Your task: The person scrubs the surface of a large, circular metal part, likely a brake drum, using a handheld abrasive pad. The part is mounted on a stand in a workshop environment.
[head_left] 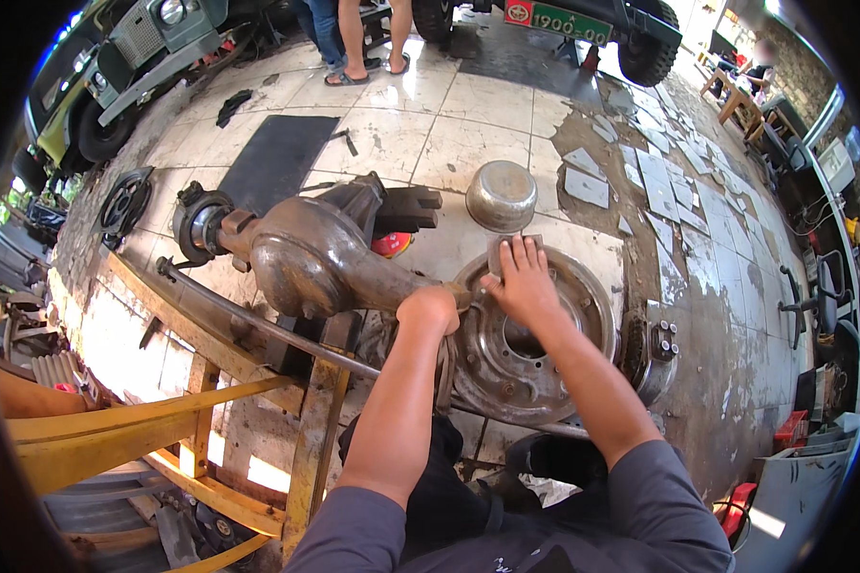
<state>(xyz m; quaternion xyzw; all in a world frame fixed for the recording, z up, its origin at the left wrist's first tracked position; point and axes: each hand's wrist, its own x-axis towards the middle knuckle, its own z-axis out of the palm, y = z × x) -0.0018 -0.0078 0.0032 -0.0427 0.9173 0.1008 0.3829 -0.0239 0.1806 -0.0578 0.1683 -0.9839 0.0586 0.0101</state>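
A rusty axle housing (301, 256) with a round bulge lies left of centre. My left hand (430, 307) is curled at the right end of its tube, wrist bent, most fingers hidden. To its right a worn steel wheel rim (583, 363) lies flat, round holes around its centre opening. My right hand (524, 279) reaches over the rim's far side, fingers stretched out flat on a small brown-grey piece (496, 254) whose kind I cannot make out. A dented metal bowl (503, 194) stands just beyond that hand.
A yellow metal frame (148, 435) stands at left, with a long rod (268, 328) over it. A bolted hub (655, 353) lies right of the rim. Broken tiles (655, 181) cover the floor at right. Vehicles and a person's legs (351, 38) are at the back.
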